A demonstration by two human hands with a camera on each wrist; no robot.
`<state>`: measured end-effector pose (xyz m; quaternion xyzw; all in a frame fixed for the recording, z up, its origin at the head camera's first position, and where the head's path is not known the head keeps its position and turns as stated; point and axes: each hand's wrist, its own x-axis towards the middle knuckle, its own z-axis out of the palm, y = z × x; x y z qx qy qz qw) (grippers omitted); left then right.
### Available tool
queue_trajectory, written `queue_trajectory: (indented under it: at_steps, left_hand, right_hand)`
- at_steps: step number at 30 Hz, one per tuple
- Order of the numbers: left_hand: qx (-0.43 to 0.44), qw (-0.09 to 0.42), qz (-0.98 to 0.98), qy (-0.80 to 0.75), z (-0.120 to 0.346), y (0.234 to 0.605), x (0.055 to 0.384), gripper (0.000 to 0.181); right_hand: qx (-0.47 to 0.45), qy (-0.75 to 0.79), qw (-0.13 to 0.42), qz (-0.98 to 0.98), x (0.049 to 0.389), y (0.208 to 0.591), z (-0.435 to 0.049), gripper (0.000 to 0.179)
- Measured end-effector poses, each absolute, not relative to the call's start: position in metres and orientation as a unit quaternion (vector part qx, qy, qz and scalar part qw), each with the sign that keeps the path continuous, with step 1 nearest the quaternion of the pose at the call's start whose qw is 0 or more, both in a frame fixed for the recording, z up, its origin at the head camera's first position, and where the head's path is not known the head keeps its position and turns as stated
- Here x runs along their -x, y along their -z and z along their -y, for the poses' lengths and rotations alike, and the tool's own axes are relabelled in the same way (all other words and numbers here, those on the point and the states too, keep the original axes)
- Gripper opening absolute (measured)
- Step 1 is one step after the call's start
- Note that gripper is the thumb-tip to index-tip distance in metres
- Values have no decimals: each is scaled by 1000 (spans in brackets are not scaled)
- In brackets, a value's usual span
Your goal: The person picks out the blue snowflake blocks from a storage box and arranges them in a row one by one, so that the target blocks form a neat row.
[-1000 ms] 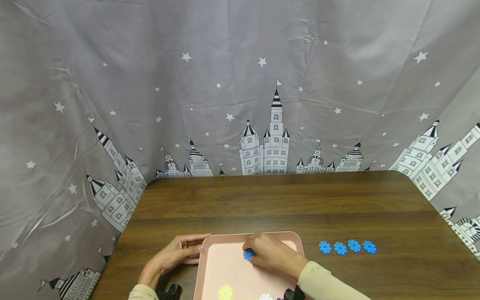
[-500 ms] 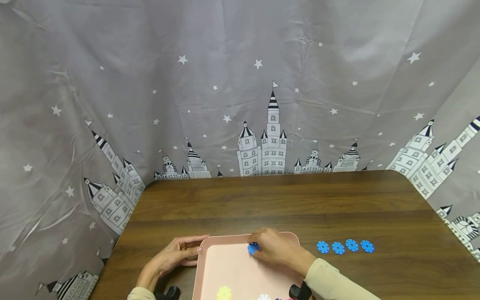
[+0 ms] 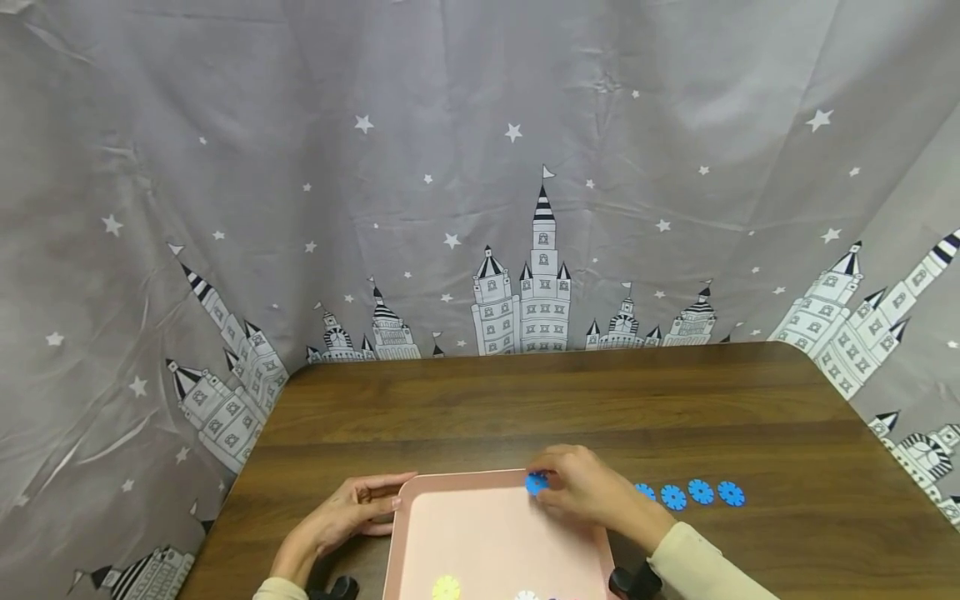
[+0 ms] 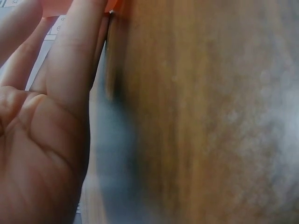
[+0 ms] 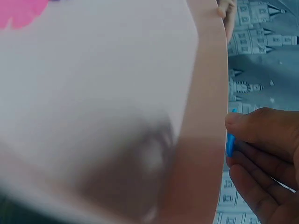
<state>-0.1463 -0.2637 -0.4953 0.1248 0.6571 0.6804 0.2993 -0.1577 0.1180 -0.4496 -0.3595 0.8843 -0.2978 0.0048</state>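
My right hand (image 3: 588, 492) pinches a blue notched disc (image 3: 536, 483) between thumb and fingers, above the far right part of the pink tray (image 3: 480, 481). In the right wrist view, this blue disc (image 5: 230, 143) appears edge-on beside the tray rim (image 5: 212, 93). At the tray's far left corner, my left hand (image 3: 341, 517) touches the rim with thumb and fingers extended. The left wrist view has the left palm (image 4: 44, 140) close up, with fingers reaching the tray's edge.
Inside the tray lie a yellow disc (image 3: 446, 587), a white disc (image 3: 527, 596) and a pink piece (image 5: 18, 11). Several blue discs (image 3: 701, 492) lie in a row on the wooden table (image 3: 465, 417), right of the tray. A grey castle-print curtain (image 3: 420, 208) hangs behind.
My right hand has moved right and away from me with the blue disc, from over the tray's middle to its far right. The left hand has kept its place at the corner.
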Motion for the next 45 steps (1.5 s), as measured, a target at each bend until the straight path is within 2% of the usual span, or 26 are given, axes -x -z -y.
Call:
queue_trajectory:
  at_steps: [13,22,34,45]
  left_hand:
    - [-156,305,-638,-690,264,498,149,47]
    - [-160,303,-636,-691,266,497,150,47]
    - [-167,302,-634,-692,266,500,150,47]
    - [-155,309,-633,-693,265,500,150,46]
  right_hand:
    - [314,366,5,-876,155,445,-162,29]
    - [310,360,-68,-877,153,448,-190,28]
    - [240,323,-115,-908,146,454,-240,29]
    - [200,294,-131,-925,136,464,-281,33]
